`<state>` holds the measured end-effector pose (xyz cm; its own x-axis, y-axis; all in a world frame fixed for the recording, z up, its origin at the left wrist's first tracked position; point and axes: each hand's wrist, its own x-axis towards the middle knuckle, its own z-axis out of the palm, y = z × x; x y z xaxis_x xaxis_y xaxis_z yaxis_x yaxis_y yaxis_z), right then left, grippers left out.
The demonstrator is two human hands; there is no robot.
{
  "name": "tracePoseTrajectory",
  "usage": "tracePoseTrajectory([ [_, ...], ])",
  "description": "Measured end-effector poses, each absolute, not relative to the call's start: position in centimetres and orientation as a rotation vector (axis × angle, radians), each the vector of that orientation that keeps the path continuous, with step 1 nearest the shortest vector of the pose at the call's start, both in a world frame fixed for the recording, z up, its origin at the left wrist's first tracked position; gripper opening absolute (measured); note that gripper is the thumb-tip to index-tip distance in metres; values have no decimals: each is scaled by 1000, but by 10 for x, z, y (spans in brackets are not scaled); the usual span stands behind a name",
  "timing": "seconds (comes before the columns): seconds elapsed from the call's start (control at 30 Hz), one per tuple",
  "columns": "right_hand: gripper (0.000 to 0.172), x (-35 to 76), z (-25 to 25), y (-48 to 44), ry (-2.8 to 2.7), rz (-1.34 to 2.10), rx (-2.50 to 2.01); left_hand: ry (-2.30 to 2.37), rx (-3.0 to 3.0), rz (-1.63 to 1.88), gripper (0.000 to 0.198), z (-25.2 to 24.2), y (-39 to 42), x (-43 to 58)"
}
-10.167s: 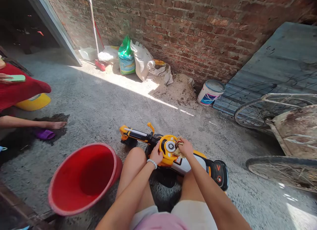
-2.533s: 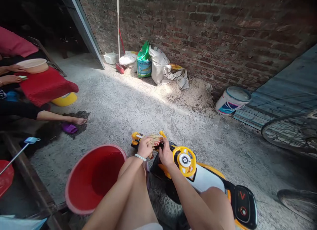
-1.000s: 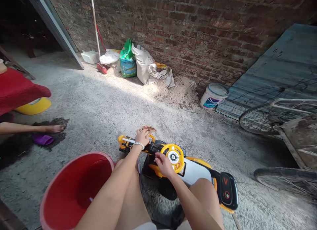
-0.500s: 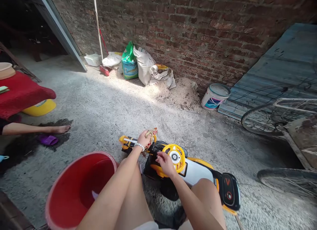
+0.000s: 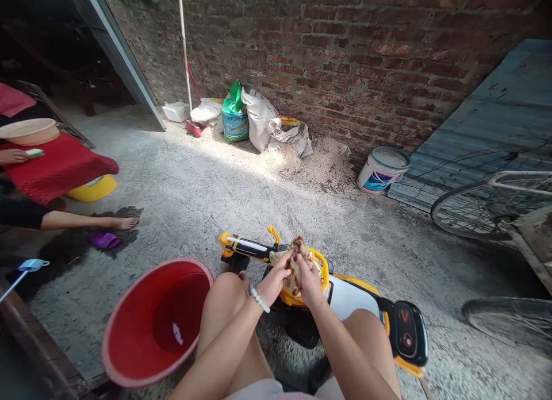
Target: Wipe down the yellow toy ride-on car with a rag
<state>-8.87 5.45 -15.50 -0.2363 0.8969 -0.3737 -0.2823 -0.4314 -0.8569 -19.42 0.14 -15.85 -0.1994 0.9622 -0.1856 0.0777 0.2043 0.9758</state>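
Observation:
A yellow, white and black ride-on toy car [image 5: 345, 296] lies on the concrete between my knees. My left hand [image 5: 276, 279] and my right hand [image 5: 309, 279] meet over its steering wheel. Both are closed on a crumpled brownish rag [image 5: 295, 262], which hides most of the wheel. A white bead bracelet sits on my left wrist. A red bucket [image 5: 129, 354] with a little water inside stands at my left knee.
Another person sits at the left, bare foot [image 5: 123, 222] stretched out by a purple slipper [image 5: 106, 240]. Sacks [image 5: 259, 118] and a sand pile lie along the brick wall, with a paint bucket [image 5: 380, 170] beside them. Bicycle wheels [image 5: 474, 207] stand at right.
My left hand brought the rag back from the car's front handle to the steering wheel. My right hand came off the wheel rim and joined it on the rag.

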Motion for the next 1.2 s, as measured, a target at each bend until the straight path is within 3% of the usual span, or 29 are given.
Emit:
tracePoseTrajectory([
  [0.07, 58, -64, -157, 66, -786, 1728, -1222, 1455, 1108, 1123, 57, -155, 1, -207],
  [0.13, 61, -40, -157, 82, -898, 1571, -1295, 1709, 1220, 1139, 52, -153, 6, -224],
  [0.27, 58, -20, -157, 106, -1578, 1053, -1452, 2173, 1216, 888, 58, -158, 29, -245],
  [0.43, 42, -46, -172, 106, -2579, 617, -1398, 2188, 1212, 569, 51, -174, 53, -237],
  [0.6, 40, -61, -179, 122, -2818, 393, -1384, 2197, 1295, 508, 47, -184, 53, -239],
  [0.87, 39, -42, -171, 152, -2657, 425, -1800, 2226, 1304, 521, 46, -192, 55, -241],
  [1.1, 44, 8, -175, 131, -2310, 704, -2165, 2236, 1295, 503, 44, -187, 58, -239],
  [1.2, 39, 31, -190, 90, -2096, 995, -2133, 2226, 1292, 472, 44, -183, 58, -240],
])
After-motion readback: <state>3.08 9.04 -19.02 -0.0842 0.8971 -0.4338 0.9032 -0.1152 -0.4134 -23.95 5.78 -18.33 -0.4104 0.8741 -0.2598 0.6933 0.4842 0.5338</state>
